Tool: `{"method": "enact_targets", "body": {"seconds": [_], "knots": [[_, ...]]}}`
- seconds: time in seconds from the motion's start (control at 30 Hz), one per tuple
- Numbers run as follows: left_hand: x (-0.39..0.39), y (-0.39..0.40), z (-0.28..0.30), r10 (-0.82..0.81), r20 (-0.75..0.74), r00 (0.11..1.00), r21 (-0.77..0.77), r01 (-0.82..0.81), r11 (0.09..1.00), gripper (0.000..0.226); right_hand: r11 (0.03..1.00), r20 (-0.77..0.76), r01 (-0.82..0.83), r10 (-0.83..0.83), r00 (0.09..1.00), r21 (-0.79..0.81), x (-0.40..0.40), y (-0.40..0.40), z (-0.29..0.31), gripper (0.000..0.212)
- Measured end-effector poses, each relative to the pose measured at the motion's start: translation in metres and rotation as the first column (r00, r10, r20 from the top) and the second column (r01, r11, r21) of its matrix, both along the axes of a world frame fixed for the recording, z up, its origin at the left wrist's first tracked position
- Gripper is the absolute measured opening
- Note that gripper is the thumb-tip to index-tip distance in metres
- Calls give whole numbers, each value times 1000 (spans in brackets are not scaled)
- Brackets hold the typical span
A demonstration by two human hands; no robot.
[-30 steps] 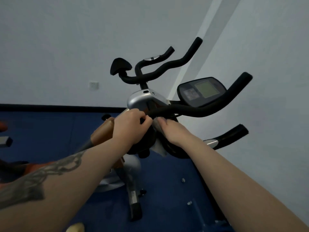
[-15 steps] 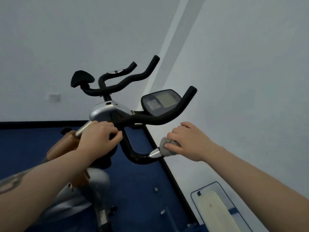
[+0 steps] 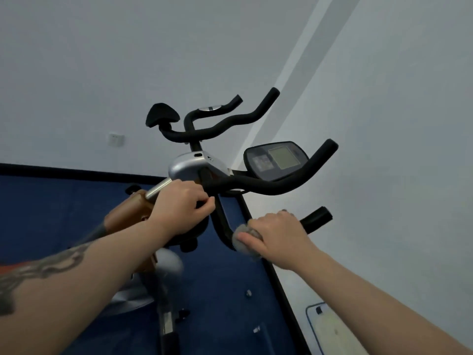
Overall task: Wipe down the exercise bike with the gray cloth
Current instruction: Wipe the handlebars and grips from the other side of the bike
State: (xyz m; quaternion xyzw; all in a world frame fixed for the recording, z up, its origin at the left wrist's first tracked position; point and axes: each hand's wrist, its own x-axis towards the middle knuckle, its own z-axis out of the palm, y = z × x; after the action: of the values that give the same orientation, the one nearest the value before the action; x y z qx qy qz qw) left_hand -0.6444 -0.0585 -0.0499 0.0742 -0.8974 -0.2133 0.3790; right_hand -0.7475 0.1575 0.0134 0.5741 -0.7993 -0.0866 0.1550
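From the head camera, looking down over both forearms, we see one black-and-silver exercise bike (image 3: 199, 167) standing on dark blue carpet (image 3: 64, 201) near the corner of two pale grey walls (image 3: 102, 60). We count one dark oval console (image 3: 275, 160) with a pale screen, four black foam handlebar ends and one black pad on a stalk at the far side. No containers show in this view; one pale flat board with a blue rim (image 3: 330, 329) lies on the floor low at the right, and a white wall socket (image 3: 116, 140) sits on the left wall.

Our left hand (image 3: 179, 208), on a tattooed forearm, is curled around the bike's black bar just below the silver housing, beside a bright metal tube. Our right hand (image 3: 275, 235) is closed over the lower right black handlebar (image 3: 316, 219), with the gray cloth (image 3: 244, 243) bunched under the palm and thumb, wrapped against the bar; only a rounded wad of cloth shows at the thumb side. One handlebar end sticks out beyond the knuckles.
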Motion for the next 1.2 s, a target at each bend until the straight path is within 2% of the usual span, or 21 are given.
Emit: {"method": "enact_targets", "body": {"seconds": [0.07,0.17,0.2,0.27,0.33,0.43,0.5,0.57,0.63,0.73,0.9,1.03,1.07,1.13,1.2], "knots": [[-1,0,0,5,-1,1000,-2,-5,1000,47,999,-67,-30,31,997,17,-20,23,18,51],[-2,0,-3,12,1,1000,-6,-12,1000,52,982,-220,-161,180,959,100,-51,54,36,39],[-3,0,-3,12,-2,1000,-6,-12,1000,52,982,-249,-178,188,950,62,-53,56,31,37],[-3,-2,-3,18,-3,1000,-6,-18,1000,51,979,-264,-120,74,962,-163,-40,47,8,33],[-3,-2,-4,37,1,999,-10,-37,999,50,914,-239,-21,-84,967,-406,-25,35,-17,33],[-3,0,-4,48,3,999,-10,-48,999,50,840,-173,63,-183,968,-539,-9,21,-30,34],[-3,1,-1,46,9,999,-11,-46,999,51,856,-139,116,-213,967,-504,9,2,-32,35],[-1,0,1,42,19,999,-13,-42,999,52,917,-109,141,-194,975,-374,31,-19,-39,35],[1,0,2,17,23,1000,-24,-17,1000,53,961,-85,124,-149,985,-246,45,-30,-40,38],[2,0,1,-15,32,999,-31,16,999,53,995,-74,41,-48,996,-87,23,-10,-17,42],[1,-1,0,6,33,999,-23,-5,1000,52,1000,-99,-17,14,995,-21,-20,33,15,39],[-1,0,-3,49,52,997,3,-49,999,46,965,-110,122,-150,982,-232,1,17,-6,42],[-1,0,-3,53,53,997,4,-53,999,46,962,-81,164,-186,979,-220,12,4,-13,46],[0,1,-3,59,40,997,4,-60,998,46,971,-81,232,-235,969,-52,35,-28,-30,60],[1,1,-2,65,-4,998,79,-65,995,41,954,-57,297,-294,954,50,45,-55,-41,66]]}}
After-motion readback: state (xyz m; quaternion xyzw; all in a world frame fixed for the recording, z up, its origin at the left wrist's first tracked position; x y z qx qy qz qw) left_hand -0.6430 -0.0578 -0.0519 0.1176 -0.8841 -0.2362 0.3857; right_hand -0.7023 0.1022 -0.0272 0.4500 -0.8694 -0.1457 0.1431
